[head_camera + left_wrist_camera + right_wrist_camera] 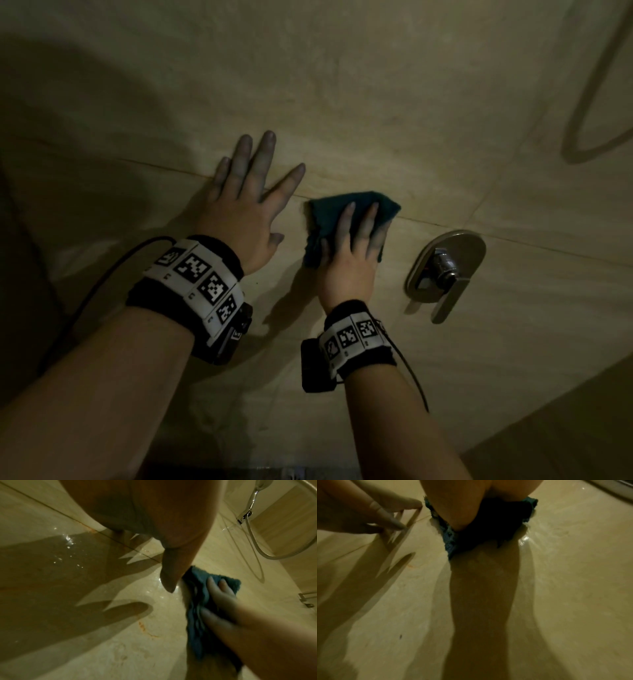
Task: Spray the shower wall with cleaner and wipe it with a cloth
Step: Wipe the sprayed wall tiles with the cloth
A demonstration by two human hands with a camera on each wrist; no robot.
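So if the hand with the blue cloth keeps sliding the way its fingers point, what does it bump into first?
Probably nothing. The right hand presses the cloth on the shower wall, fingers pointing up the bare tile. The tap handle sits off to its right.

Faucet handle point(445, 274) rightward; wall point(376, 85) above bare.

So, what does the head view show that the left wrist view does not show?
Only the head view shows the oval metal tap handle, the marker-covered wristbands, and the back of the left hand, spread flat on the wall. Only the left wrist view shows the chrome shower head on its rail and shining droplets on the tile. Both show the folded dark teal cloth, the right hand pressing it against the beige tiled shower wall, and the looping shower hose.
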